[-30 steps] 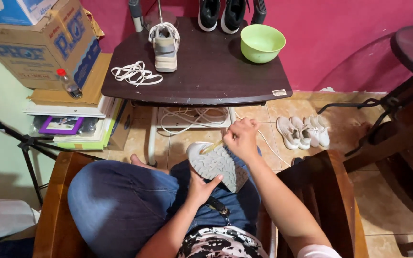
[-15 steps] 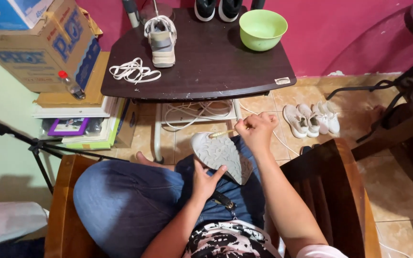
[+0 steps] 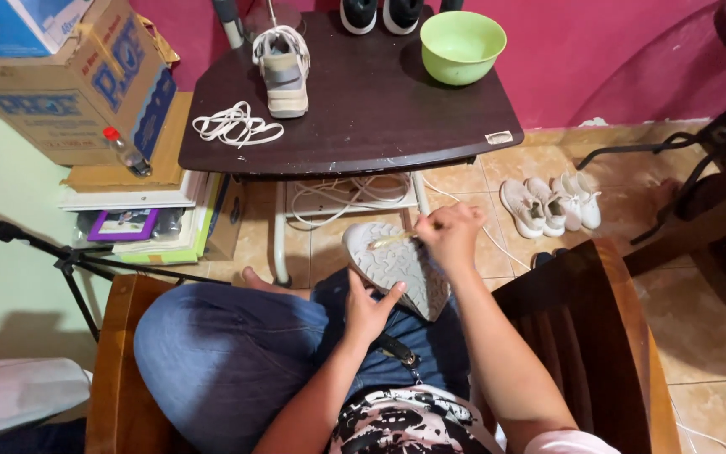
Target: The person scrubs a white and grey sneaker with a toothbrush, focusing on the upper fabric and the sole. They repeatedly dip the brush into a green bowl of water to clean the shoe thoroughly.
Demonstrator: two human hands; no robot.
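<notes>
Here we see the left hand (image 3: 369,309) steadying a grey sneaker (image 3: 397,267) turned sole-up on the lap, its grip loose and fingers spread against the tread, while the right hand (image 3: 449,238) has its grip closed around a small pale-handled brush (image 3: 392,240) whose tip lies on the sole near the toe. Beyond the knees stands a dark wooden tabletop (image 3: 380,109) carrying a matching grey sneaker (image 3: 283,71), a loose white shoelace (image 3: 233,126) and a light green plastic bowl (image 3: 462,46), and a pair of white shoes (image 3: 548,204) rests on the tiled floor to the right.
</notes>
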